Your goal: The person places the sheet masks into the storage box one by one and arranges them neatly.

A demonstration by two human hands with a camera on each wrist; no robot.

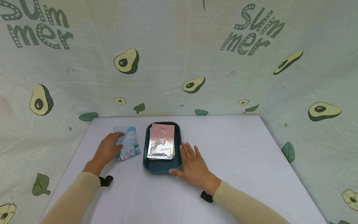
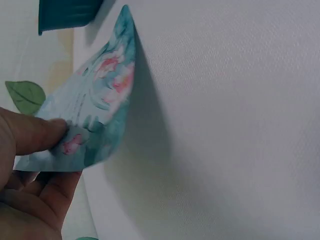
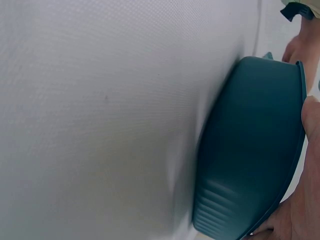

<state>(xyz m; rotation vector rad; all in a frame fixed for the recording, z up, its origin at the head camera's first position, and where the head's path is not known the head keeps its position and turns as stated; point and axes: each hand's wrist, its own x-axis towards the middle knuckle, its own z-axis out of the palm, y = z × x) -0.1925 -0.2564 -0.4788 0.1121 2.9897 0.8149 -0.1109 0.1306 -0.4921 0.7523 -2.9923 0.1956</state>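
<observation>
My left hand (image 1: pixel 108 148) pinches a light blue sheet mask packet (image 1: pixel 130 142) printed with pink flowers, left of the tray. In the left wrist view, the thumb lies on the face of this packet (image 2: pixel 100 107) and the fingers are behind it. It tilts up from the table and casts a shadow. A dark teal tray (image 1: pixel 159 170) holds a pink and silver sheet mask packet (image 1: pixel 162 141), with edges of other packets showing beneath. Fingers extended, my right hand (image 1: pixel 193 165) rests against the tray's right rim, its thumb at the near corner.
The white table (image 1: pixel 229 149) extends to the right of the tray and toward me. Behind it hangs a pale cloth (image 1: pixel 162 59) printed with avocados and leaves. Black straps (image 1: pixel 207 196) sit at both wrists.
</observation>
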